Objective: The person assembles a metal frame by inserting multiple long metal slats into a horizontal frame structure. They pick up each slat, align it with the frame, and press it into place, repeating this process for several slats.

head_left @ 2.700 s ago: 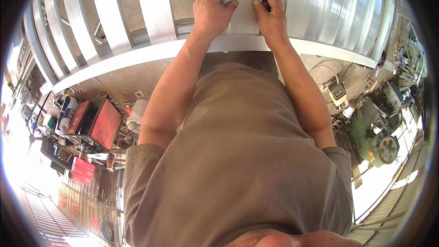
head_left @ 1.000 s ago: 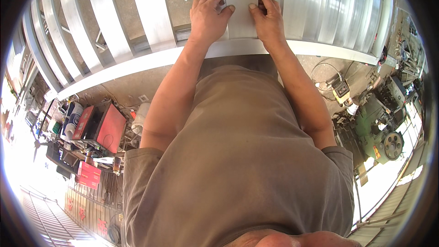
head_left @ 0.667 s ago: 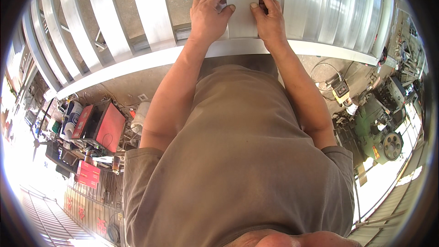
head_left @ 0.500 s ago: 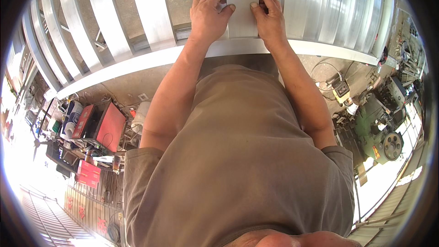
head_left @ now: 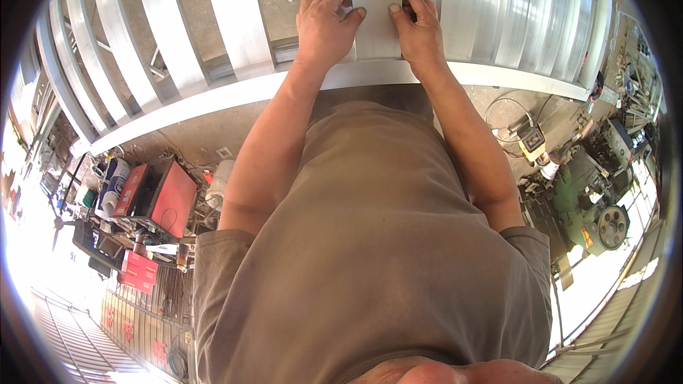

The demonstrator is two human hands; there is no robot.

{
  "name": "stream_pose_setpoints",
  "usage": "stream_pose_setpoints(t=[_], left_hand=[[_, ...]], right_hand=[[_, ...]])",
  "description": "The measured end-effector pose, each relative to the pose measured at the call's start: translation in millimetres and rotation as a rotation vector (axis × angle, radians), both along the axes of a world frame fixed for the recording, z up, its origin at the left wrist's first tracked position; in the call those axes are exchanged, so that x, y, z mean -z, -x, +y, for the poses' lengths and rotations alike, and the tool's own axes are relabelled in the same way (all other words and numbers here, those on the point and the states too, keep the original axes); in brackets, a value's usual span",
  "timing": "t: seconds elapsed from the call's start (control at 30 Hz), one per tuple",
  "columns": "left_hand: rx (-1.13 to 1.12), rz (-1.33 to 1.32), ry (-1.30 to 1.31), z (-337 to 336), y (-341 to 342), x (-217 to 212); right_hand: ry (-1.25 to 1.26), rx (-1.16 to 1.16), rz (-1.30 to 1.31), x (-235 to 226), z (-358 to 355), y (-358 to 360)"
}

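Observation:
A silvery metal frame with slats running away from me fills the top of the view. Its long front rail (head_left: pixel 206 108) curves across in front of my body. Between my hands lies one flat metal slat (head_left: pixel 378 25), its near end close to that rail. My left hand (head_left: pixel 324 27) grips the slat's left edge, thumb pointing inward and index finger stretched forward. At the right edge, my right hand (head_left: pixel 422 34) has its thumb on the slat and its other fingers curled beside it, partly hidden.
Spaced slats (head_left: pixel 235 14) stand on the left with floor visible between them; closely set slats (head_left: pixel 512 21) are at right. Below left are a red machine cabinet (head_left: pixel 174 198) and red boxes (head_left: pixel 138 272). A yellow tool (head_left: pixel 532 144) with a cable and a green machine (head_left: pixel 580 203) stand right.

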State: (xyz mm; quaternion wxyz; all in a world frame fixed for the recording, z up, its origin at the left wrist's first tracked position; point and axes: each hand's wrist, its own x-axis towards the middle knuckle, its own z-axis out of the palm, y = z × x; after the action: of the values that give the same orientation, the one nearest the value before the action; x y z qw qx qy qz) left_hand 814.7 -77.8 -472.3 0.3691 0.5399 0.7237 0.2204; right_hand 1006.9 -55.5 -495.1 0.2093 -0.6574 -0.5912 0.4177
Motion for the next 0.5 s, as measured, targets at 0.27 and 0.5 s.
stream_pose_setpoints(t=[0.27, 0.5], left_hand=[[0.01, 0.028, -0.064, -0.9, -8.1, -0.9], [-0.077, 0.026, -0.028, -1.8, -56.0, -28.6]], right_hand=[[-0.23, -0.027, -0.184, -10.0, -7.1, 8.7], [-0.152, -0.093, 0.264, -81.9, -29.0, -86.2]])
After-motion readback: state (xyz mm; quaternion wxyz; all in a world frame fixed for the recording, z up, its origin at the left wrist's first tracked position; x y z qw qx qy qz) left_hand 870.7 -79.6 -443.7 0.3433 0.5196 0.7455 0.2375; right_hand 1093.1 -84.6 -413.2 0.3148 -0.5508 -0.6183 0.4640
